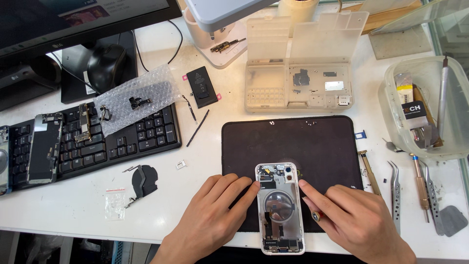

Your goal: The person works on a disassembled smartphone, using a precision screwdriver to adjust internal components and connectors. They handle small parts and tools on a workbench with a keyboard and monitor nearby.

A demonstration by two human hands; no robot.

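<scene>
1. While the left hand [207, 215] lies flat with fingers spread, its fingertips touching the left edge of the opened phone [279, 208], the right hand [359, 222] rests its forefinger on the phone's right edge and pinches a small tool [316, 215] between thumb and fingers.
2. That phone sits face down, insides showing, on the black mat [293, 146] at the surface's front edge.
3. Judged risk: the phone overhangs the mat's front edge, so a hard push could slide it off the surface.
4. Judged risk: a slipping tool tip could nick the exposed coil or cables.
5. Packages: a clear parts box [299, 73] stands open behind the mat; a clear tub [425, 107] at the right edge holds a black-labelled packet; bubble wrap [137, 98] lies on the keyboard [97, 139]; a small clear bag [115, 203] lies near the front-left.
</scene>
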